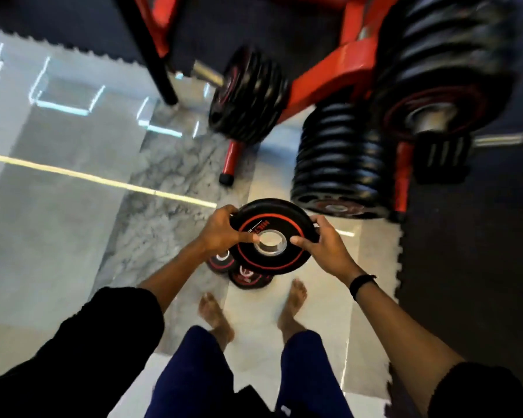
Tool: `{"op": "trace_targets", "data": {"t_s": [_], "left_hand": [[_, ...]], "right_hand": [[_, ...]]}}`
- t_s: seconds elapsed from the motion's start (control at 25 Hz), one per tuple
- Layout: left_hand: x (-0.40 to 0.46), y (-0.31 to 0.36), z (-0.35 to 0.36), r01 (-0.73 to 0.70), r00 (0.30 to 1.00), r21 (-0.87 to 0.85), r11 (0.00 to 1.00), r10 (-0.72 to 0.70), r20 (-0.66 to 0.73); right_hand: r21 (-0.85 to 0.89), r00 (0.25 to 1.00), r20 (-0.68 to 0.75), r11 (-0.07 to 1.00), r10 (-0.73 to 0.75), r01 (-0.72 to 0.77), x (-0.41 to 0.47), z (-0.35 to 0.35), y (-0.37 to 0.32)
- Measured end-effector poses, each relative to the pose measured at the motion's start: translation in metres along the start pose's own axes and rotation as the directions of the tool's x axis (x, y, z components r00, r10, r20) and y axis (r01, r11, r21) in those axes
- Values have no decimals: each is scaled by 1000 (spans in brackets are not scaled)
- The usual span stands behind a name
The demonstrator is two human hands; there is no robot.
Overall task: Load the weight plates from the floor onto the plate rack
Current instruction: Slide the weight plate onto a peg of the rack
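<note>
Black sleeves fill the lower corners of the frame, and between them dark blue trousers run up to two bare feet on the pale tiled floor (pixel 58 236).

From the lower left, a bare forearm reaches to the left hand (pixel 221 229) at mid-frame. Its fingers curl over the left rim of a small black weight plate (pixel 272 239) with a red ring, and the thumb lies across the face, its tip at the edge of the metal centre hole. The plate is held off the floor, face toward the camera, tilted slightly. On its right side the right hand (pixel 328 247) clamps the rim the same way: fingers wrapped behind the edge, thumb pressed onto the face near the hole. A black wristband (pixel 361 283) circles that wrist.

Just below the held plate, partly hidden by it, two more small plates (pixel 245 277) lie flat on the tiles, overlapping each other, ahead of the feet.

In the upper right of the frame stands the red plate rack (pixel 335 73), blurred, its pegs carrying stacks of black plates (pixel 341 161). A dark mat (pixel 465 251) with an interlocking edge covers the floor at the right.
</note>
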State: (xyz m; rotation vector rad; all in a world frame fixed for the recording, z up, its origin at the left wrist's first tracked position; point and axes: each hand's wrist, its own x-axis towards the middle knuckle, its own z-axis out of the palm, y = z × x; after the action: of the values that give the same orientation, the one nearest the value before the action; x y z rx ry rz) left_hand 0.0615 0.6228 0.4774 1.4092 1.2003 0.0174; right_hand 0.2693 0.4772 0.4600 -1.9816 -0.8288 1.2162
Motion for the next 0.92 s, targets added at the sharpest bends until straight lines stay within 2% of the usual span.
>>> {"op": "trace_targets", "data": {"t_s": [0.12, 0.24, 0.48, 0.72, 0.92], "left_hand": [[-27, 72, -13, -191, 981, -37, 981, 192, 30], [-55, 148, -16, -411, 911, -27, 911, 412, 23], [-99, 288, -19, -740, 672, 47, 671, 741, -8], [-131, 405, -10, -892, 452, 7, 452, 892, -26], [-134, 479, 14, -930, 364, 17, 367, 926, -100]], "right_hand": [[9, 983, -114, 990, -141, 143, -39, -53, -54], [19, 932, -239, 959, -271, 284, -76, -103, -106], [-88, 712, -470, 831, -521, 550, -130, -192, -198], [-192, 502, -564, 695, -656, 693, -157, -280, -262], [-231, 397, -573, 606, -717, 761, -155, -344, -298]]}}
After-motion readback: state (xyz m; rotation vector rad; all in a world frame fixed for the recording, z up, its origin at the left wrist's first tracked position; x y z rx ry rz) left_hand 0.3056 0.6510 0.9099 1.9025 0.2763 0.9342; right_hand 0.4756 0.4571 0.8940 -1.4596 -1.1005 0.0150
